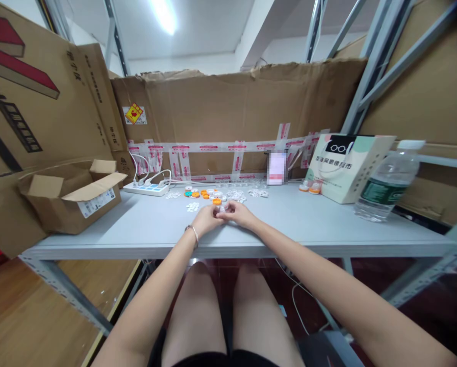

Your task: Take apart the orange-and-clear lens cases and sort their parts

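My left hand [207,219] and my right hand [239,213] meet over the near middle of the table. The fingers of both are closed round a small clear plastic piece [221,209], mostly hidden by the fingertips, so its exact kind does not show. Just beyond my fingers is an orange round cap [217,202]. Behind it lie several more orange caps [204,194], white caps and a green cap [188,193]. Small white parts lie loose in piles, one pile [192,207] left of my hands and a bigger pile [236,195] behind them.
An open cardboard box [75,188] and a power strip [146,189] stand on the left. On the right are orange-based pieces [314,188], a paper bag [343,168] and a water bottle [389,183]. A blurred phone-like screen [276,168] leans against the taped cardboard [228,112] at the back.
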The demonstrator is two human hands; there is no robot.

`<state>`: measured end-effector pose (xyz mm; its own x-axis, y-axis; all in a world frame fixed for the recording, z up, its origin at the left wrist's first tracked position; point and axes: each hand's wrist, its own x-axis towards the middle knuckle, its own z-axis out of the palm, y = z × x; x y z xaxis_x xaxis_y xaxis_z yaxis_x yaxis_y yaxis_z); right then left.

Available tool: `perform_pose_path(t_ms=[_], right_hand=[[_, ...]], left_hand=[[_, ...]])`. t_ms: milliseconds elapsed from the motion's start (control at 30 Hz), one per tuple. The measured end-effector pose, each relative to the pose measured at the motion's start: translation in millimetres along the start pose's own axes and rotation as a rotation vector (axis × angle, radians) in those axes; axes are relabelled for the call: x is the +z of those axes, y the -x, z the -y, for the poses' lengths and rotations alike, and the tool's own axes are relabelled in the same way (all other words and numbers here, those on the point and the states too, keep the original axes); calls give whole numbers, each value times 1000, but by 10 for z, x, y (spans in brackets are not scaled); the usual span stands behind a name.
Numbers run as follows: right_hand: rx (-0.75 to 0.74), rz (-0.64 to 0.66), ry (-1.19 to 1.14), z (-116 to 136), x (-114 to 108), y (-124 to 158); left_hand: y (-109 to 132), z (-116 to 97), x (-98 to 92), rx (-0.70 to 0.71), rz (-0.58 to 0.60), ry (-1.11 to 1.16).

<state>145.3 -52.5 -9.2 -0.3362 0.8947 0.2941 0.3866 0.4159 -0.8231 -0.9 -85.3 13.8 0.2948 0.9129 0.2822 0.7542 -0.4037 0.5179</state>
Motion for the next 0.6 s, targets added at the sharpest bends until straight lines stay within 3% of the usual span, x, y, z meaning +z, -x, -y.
perform_pose_path(t_ms=[333, 600], right_hand=[[-46, 38, -26, 92, 23, 145], [-67, -22, 16, 126, 54, 198]], left_hand=[[284, -119, 144, -68, -170, -65], [323, -96, 108, -74, -141, -31]])
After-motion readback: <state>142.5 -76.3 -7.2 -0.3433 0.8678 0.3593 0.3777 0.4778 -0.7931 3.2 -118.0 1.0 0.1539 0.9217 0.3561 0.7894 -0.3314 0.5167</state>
